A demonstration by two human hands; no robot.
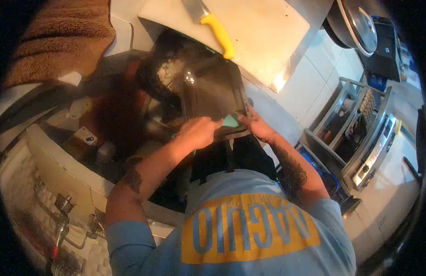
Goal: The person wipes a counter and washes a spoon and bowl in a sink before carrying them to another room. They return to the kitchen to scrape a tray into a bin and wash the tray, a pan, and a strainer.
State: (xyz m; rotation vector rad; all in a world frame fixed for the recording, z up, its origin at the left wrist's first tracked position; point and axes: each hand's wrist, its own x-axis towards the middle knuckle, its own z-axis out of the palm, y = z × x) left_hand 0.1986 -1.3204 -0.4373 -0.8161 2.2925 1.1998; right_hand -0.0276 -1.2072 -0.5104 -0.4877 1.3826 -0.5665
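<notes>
A dark rectangular tray [210,92] lies tilted in front of my body, with a wet, shiny surface. My left hand [200,131] is closed at its near left part, the fingers at a small green piece [230,121] that looks like a cloth or sponge. My right hand [255,125] grips the tray's near right corner, its thumb close to the green piece. Whitish bits [170,72] lie in a dark container left of the tray.
A white cutting board [263,32] with a yellow-handled knife [217,34] is beyond the tray. A brown towel [70,41] hangs at upper left. At left are a small labelled box [86,136] and a faucet [62,218]. Metal shelving [346,124] stands right.
</notes>
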